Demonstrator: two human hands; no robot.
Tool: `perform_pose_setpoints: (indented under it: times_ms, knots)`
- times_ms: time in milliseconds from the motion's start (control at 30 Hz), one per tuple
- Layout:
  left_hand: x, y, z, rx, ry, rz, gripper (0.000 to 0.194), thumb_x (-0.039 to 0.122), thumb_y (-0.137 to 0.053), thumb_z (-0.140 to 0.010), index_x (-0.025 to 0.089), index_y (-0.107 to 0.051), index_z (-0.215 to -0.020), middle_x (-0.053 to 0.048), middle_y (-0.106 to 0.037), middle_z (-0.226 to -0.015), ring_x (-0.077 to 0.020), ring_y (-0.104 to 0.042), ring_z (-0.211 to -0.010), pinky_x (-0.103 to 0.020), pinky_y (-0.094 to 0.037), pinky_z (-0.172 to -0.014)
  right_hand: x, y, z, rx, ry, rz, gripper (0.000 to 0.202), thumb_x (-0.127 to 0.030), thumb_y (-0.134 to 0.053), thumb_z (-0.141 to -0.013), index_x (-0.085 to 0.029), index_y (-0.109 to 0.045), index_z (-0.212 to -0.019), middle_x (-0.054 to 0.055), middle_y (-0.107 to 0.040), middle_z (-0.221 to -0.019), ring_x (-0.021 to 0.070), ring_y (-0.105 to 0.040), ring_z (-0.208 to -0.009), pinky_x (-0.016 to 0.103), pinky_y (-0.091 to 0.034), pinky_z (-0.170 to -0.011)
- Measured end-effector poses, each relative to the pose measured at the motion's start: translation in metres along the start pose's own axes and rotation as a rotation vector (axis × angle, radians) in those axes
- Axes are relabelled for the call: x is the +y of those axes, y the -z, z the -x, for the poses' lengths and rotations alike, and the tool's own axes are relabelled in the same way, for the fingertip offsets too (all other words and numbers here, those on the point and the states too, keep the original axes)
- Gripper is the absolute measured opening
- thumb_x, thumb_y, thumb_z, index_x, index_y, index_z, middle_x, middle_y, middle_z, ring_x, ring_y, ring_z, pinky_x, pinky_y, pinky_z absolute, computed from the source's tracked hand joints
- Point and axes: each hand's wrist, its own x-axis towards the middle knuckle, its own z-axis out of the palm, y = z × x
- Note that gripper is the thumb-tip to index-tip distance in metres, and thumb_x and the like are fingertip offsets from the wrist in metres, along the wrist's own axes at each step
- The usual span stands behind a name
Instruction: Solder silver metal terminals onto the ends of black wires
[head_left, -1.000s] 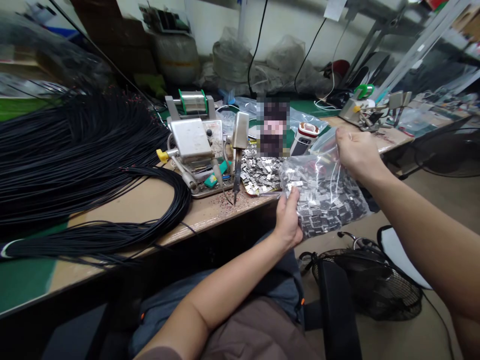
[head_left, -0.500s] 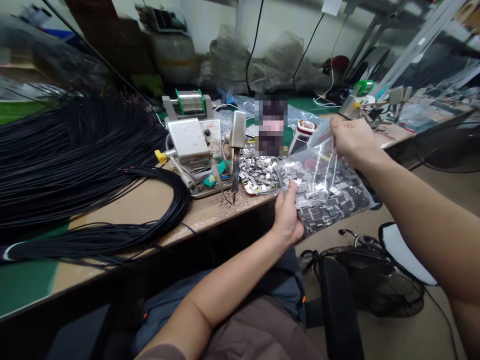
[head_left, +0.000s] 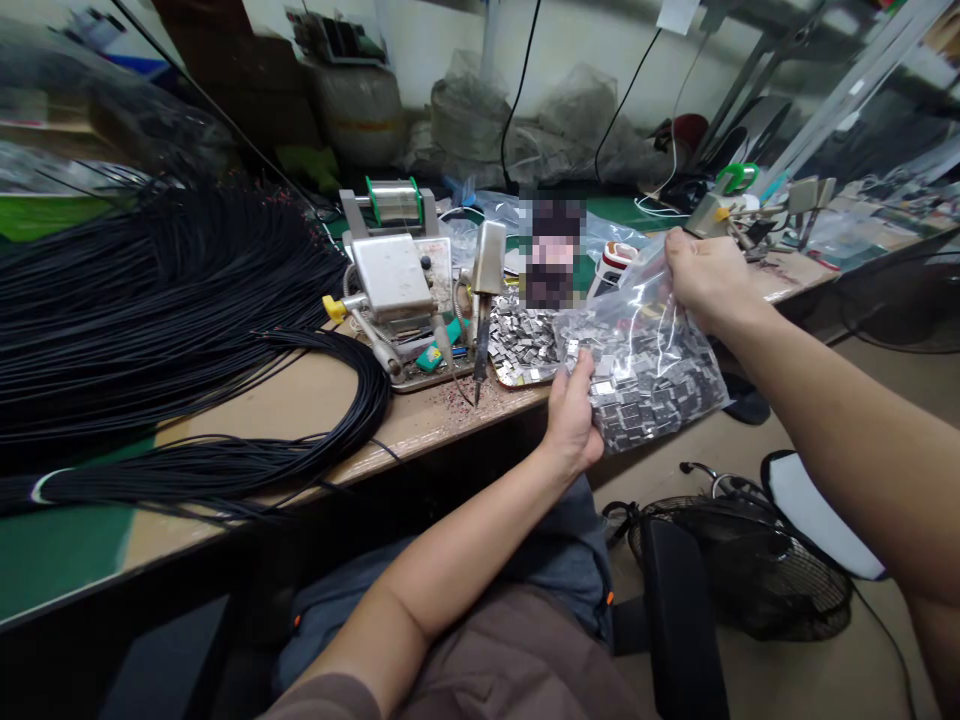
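Observation:
A clear plastic bag full of small silvery metal pieces hangs tilted between my hands, in front of the table edge. My left hand grips its lower left side, thumb on top. Up at the bag's top right corner, my right hand is closed on the gathered plastic. Just behind the bag, a tray heaped with similar metal pieces rests on the table. The bag's left edge overlaps the tray in view.
Left of the tray stands a soldering fixture with an upright iron and a solder spool. Bundled black cables cover the table's left side. A white and red device is behind the bag; a black fan is below right.
The bag's lower right corner has swung slightly left and up, still held by both hands. The table and its things appear shifted a little to the right in the view.

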Motion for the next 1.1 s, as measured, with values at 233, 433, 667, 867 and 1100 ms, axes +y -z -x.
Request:
perform_pose_setpoints:
  times_ms: [233, 433, 667, 867, 1100]
  knots:
    - [-0.007, 0.007, 0.002, -0.006, -0.04, -0.018, 0.033, 0.032, -0.078, -0.09, 0.014, -0.068, -0.116, -0.011, -0.077, -0.104, -0.0282, -0.071, -0.118, -0.043, -0.053, -0.107, 0.007, -0.004, 0.0, -0.011, 0.037, -0.022, 0.062, -0.04, -0.044, -0.108, -0.015, -0.057, -0.053, 0.007, -0.049, -0.043, 0.0119, -0.044, -0.038, 0.03, -0.034, -0.049]
    - [-0.015, 0.022, 0.009, -0.005, -0.122, -0.051, 0.038, 0.036, -0.085, -0.084, 0.014, -0.068, -0.11, -0.008, -0.076, -0.099, -0.026, -0.073, -0.111, -0.04, -0.053, -0.105, 0.015, -0.008, 0.016, 0.038, 0.128, -0.151, 0.056, -0.035, -0.043, -0.108, -0.017, -0.05, -0.056, 0.007, -0.055, -0.054, 0.0105, -0.044, -0.045, 0.029, -0.031, -0.051]
    - [-0.014, 0.023, 0.013, 0.034, -0.203, -0.053, 0.033, 0.036, -0.083, -0.086, 0.017, -0.07, -0.109, -0.005, -0.076, -0.103, -0.0219, -0.074, -0.1, -0.038, -0.053, -0.104, 0.002, -0.016, 0.016, 0.018, 0.144, -0.167, 0.058, -0.034, -0.044, -0.109, -0.018, -0.049, -0.053, 0.008, -0.055, -0.053, 0.0115, -0.044, -0.049, 0.031, -0.032, -0.054]
    - [-0.016, 0.015, 0.017, 0.107, -0.211, -0.021, 0.034, 0.034, -0.076, -0.092, 0.017, -0.069, -0.121, -0.01, -0.075, -0.116, -0.0237, -0.073, -0.106, -0.039, -0.054, -0.102, -0.013, -0.022, 0.009, -0.038, 0.141, -0.144, 0.058, -0.038, -0.045, -0.109, -0.018, -0.055, -0.055, 0.007, -0.055, -0.054, 0.0133, -0.044, -0.048, 0.032, -0.033, -0.054]
    - [-0.016, 0.014, 0.015, 0.122, -0.215, -0.004, 0.03, 0.032, -0.073, -0.095, 0.017, -0.069, -0.121, -0.009, -0.075, -0.116, -0.0211, -0.073, -0.105, -0.037, -0.054, -0.103, -0.015, -0.025, 0.005, -0.046, 0.153, -0.141, 0.054, -0.04, -0.043, -0.109, -0.018, -0.071, -0.068, 0.008, -0.059, -0.057, 0.0148, -0.049, -0.049, 0.034, -0.043, -0.057]
